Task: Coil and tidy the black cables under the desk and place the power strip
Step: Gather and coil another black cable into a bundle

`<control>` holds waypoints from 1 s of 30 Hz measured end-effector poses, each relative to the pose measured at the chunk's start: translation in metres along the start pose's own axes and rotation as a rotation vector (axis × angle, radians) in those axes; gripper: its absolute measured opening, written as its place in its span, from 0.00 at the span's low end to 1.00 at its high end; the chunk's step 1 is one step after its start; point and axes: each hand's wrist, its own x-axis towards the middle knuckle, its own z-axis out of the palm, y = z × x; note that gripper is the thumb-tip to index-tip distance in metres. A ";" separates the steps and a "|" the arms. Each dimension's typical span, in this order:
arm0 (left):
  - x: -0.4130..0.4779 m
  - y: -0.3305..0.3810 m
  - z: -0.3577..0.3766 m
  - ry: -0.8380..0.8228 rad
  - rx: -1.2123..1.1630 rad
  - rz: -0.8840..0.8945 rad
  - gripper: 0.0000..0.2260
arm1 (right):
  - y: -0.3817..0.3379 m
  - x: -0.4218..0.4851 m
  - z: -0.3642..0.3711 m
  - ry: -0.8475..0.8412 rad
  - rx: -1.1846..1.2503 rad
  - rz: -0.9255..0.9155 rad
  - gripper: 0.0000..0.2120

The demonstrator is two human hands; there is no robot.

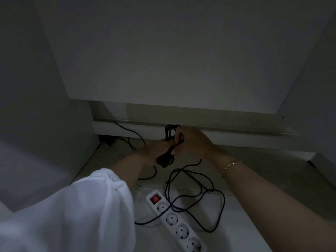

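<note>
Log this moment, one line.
left hand grips coiled black cable bundle; right hand pinches it; white plastic power strip on floor, loose cable across

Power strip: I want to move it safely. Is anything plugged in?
Empty, as far as visible: the power strip shows four bare sockets; a black cable only lies across it.

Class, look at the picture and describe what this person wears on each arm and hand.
The left arm wears a loose white sleeve gathered at the forearm. The right arm has no sleeve in view, only a thin gold chain bracelet at the wrist. The left hand and right hand are ungloved.
</note>
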 end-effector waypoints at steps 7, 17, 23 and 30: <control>0.005 0.006 -0.008 0.114 -0.230 -0.066 0.17 | -0.014 0.007 -0.025 0.018 0.285 0.070 0.06; -0.006 0.007 0.006 -0.273 -0.567 -0.224 0.17 | -0.002 0.008 -0.028 0.479 0.120 0.029 0.13; 0.001 0.008 0.013 -0.371 -0.692 -0.210 0.27 | -0.003 0.000 -0.027 0.612 0.010 0.128 0.15; -0.006 0.014 0.013 -0.166 -0.550 -0.123 0.11 | -0.001 0.006 -0.025 0.478 0.145 0.051 0.18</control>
